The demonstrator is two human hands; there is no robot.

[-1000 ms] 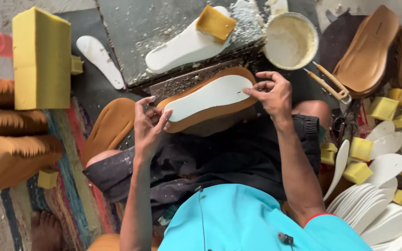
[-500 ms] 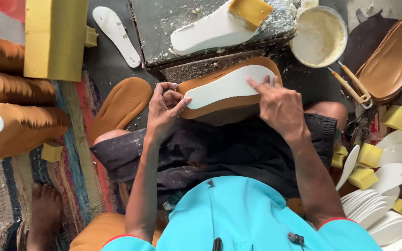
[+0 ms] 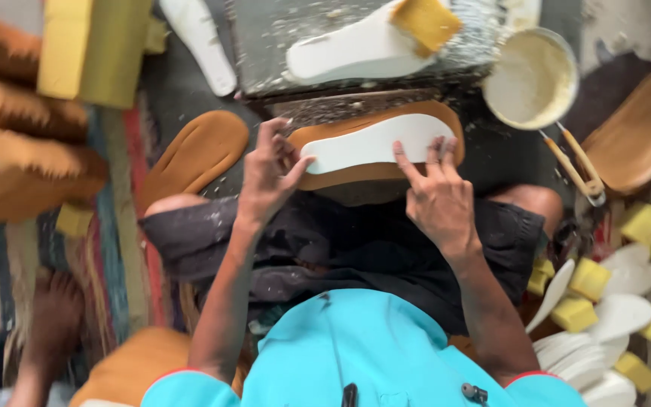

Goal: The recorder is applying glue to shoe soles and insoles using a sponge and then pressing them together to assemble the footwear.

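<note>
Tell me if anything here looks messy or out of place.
The slab at the top is spattered with pale flecks and smears around the white insole lying on it. Both hands, left and right, press another insole squarely onto the tan sole.

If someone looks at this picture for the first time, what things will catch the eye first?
First, the two hands at the centre: the left hand and the right hand press a white insole onto a tan leather sole above the lap. Then the round pot of cream paste at upper right, and the big yellow foam block at upper left.
</note>
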